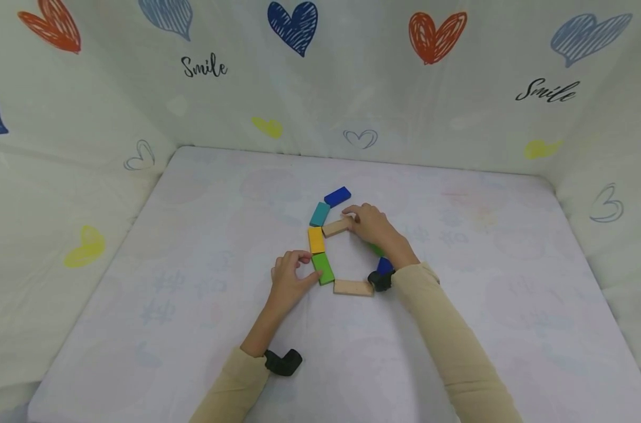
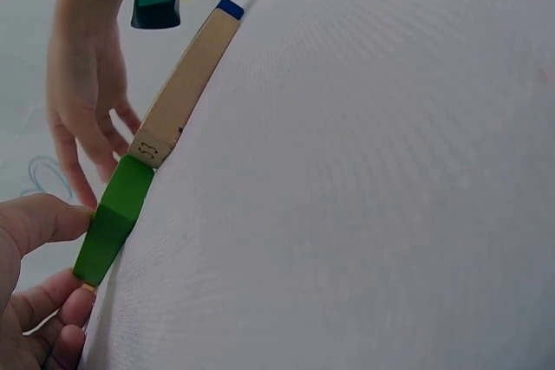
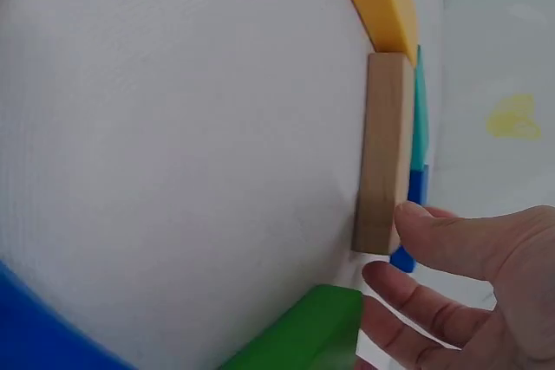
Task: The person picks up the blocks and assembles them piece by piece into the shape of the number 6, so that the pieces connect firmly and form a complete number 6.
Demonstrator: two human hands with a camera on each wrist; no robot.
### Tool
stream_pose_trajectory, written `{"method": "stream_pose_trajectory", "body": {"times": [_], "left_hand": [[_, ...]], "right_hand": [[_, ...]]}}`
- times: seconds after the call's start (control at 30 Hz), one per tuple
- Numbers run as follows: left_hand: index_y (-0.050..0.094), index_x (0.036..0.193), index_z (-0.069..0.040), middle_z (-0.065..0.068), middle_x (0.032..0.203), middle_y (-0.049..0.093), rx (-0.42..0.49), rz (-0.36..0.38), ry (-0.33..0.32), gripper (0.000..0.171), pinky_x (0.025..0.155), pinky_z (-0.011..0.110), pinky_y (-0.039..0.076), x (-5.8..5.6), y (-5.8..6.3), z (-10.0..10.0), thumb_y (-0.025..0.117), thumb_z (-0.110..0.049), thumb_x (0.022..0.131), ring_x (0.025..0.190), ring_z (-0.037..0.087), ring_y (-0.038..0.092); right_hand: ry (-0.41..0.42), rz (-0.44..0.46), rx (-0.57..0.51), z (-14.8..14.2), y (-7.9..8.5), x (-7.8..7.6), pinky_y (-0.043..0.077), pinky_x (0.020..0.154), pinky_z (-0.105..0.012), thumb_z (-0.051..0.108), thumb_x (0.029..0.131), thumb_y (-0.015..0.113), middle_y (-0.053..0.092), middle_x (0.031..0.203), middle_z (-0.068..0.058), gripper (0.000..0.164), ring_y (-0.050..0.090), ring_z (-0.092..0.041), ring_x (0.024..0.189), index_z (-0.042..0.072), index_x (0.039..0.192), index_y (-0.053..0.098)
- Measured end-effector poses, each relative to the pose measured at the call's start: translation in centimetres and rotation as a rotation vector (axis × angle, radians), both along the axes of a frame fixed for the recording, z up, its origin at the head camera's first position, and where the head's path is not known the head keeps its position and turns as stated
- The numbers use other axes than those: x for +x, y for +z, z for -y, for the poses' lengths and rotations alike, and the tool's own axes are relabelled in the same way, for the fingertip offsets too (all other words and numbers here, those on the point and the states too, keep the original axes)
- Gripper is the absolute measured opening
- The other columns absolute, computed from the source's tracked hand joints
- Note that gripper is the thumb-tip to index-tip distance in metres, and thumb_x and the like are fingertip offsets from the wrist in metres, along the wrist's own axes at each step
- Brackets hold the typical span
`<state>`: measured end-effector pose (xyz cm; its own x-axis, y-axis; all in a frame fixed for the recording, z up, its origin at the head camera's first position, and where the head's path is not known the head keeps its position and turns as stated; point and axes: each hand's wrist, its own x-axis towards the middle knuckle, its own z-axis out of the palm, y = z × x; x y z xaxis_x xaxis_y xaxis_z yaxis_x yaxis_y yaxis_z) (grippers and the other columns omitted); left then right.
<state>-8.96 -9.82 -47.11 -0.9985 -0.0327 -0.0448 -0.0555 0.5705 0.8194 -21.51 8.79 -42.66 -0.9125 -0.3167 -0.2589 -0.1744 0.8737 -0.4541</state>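
A ring of flat toy blocks lies on the white cloth. My left hand (image 1: 287,281) touches the left green block (image 1: 323,268), thumb and fingertips along its outer side. At the ring's far side, my right hand (image 1: 374,225) is at the right end of a plain wooden block (image 1: 336,227). In the right wrist view a digit touches that wooden block (image 3: 381,153) on its side, and other fingers (image 3: 434,309) spread by its end. A yellow block (image 1: 316,240) joins the wooden and green ones. Beyond it lie a teal block (image 1: 319,214) and a blue block (image 1: 338,197).
A second wooden block (image 1: 353,288) forms the near side. At the right, a lower blue block (image 1: 385,266) and another green block (image 1: 377,250) are partly hidden by the right arm and its wrist camera (image 1: 381,281). A heart-printed curtain (image 1: 320,94) hangs behind the table (image 1: 193,329).
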Motion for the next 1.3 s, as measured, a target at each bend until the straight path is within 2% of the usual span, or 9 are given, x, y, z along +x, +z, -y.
{"method": "stream_pose_trajectory", "body": {"times": [0.2,0.37,0.53,0.7,1.0,1.3], "left_hand": [[0.054,0.113,-0.011,0.005,0.103,0.055,0.009,-0.002,-0.002,0.039,0.087,0.041,0.026,0.0,0.0,0.0,0.070,-0.023,0.080,0.102,0.022,0.042],[0.054,0.114,-0.011,0.005,0.103,0.055,0.005,-0.003,-0.005,0.039,0.087,0.041,0.026,0.0,-0.1,0.0,0.070,-0.023,0.080,0.102,0.022,0.043],[0.055,0.113,-0.011,0.005,0.103,0.055,0.002,-0.001,-0.001,0.039,0.087,0.041,0.026,0.0,-0.1,0.0,0.071,-0.023,0.080,0.102,0.022,0.043],[0.054,0.113,-0.011,0.005,0.103,0.055,0.008,-0.004,-0.001,0.039,0.086,0.041,0.026,-0.1,-0.1,0.0,0.071,-0.023,0.080,0.102,0.022,0.042],[0.054,0.113,-0.012,0.004,0.103,0.055,0.006,-0.002,0.000,0.039,0.087,0.040,0.027,-0.1,-0.3,0.1,0.071,-0.023,0.080,0.102,0.021,0.042],[0.054,0.113,-0.012,0.004,0.103,0.055,0.007,-0.005,0.000,0.039,0.086,0.040,0.027,0.0,-0.3,0.2,0.071,-0.024,0.080,0.102,0.021,0.042]], "right_hand": [[-0.065,0.034,-0.104,-1.3,1.7,0.4,0.044,0.090,-0.045,0.015,0.092,0.055,0.052,0.120,-0.020,0.043,0.051,-0.033,0.106,0.007,0.133,0.047],[-0.103,0.084,-0.089,-3.0,2.6,1.1,0.044,0.089,-0.046,0.018,0.091,0.057,0.053,0.119,-0.024,0.043,0.053,-0.036,0.106,-0.002,0.128,0.048],[-0.144,0.147,-0.066,-4.3,1.9,2.2,0.045,0.090,-0.046,0.024,0.088,0.060,0.055,0.119,-0.026,0.047,0.054,-0.036,0.108,-0.007,0.123,0.049],[-0.199,0.165,-0.077,-4.7,1.0,3.3,0.045,0.089,-0.045,0.027,0.087,0.062,0.055,0.116,-0.023,0.051,0.054,-0.033,0.105,-0.007,0.122,0.048],[-0.255,0.162,-0.087,-4.9,0.6,4.8,0.046,0.084,-0.042,0.026,0.086,0.064,0.056,0.112,-0.022,0.051,0.056,-0.031,0.099,-0.007,0.122,0.048],[-0.281,0.135,-0.111,-4.8,-0.1,5.2,0.045,0.089,-0.044,0.023,0.087,0.064,0.055,0.117,-0.023,0.049,0.054,-0.033,0.105,-0.007,0.122,0.049]]}}
